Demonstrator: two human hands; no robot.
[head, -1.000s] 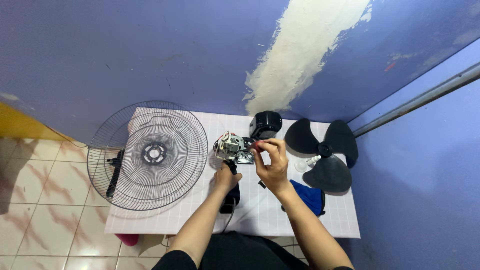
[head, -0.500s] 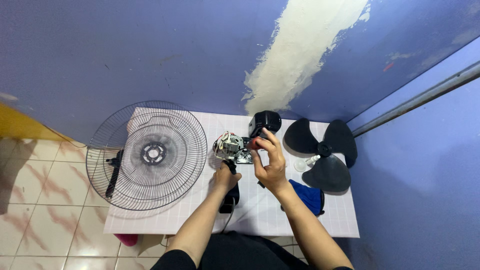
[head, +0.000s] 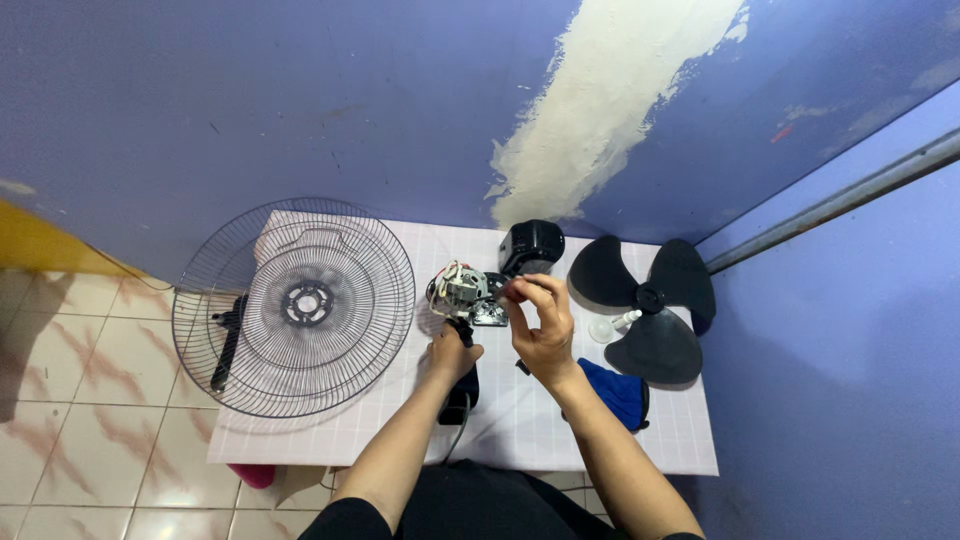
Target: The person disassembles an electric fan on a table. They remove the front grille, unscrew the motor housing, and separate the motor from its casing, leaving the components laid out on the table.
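Note:
A bare fan motor point(head: 458, 290) with copper windings and white wires stands on the white tiled table point(head: 350, 440). My left hand point(head: 452, 355) grips the black neck point(head: 462, 398) just below the motor. Right of the motor, my right hand point(head: 542, 330) is raised with its fingertips pinched on a small tool at the motor's right side. The fingers hide most of that tool.
Two stacked wire fan grilles point(head: 300, 305) overhang the table's left edge. A black motor cover point(head: 532, 246) sits behind the motor. A black three-blade propeller point(head: 648, 305), a white knob point(head: 603, 328) and a blue cloth point(head: 620, 392) lie at the right. Blue walls close in behind and on the right.
My right hand's fingers have turned and closed over the red-handled tool, so the red shows less. The left hand and motor have stayed put.

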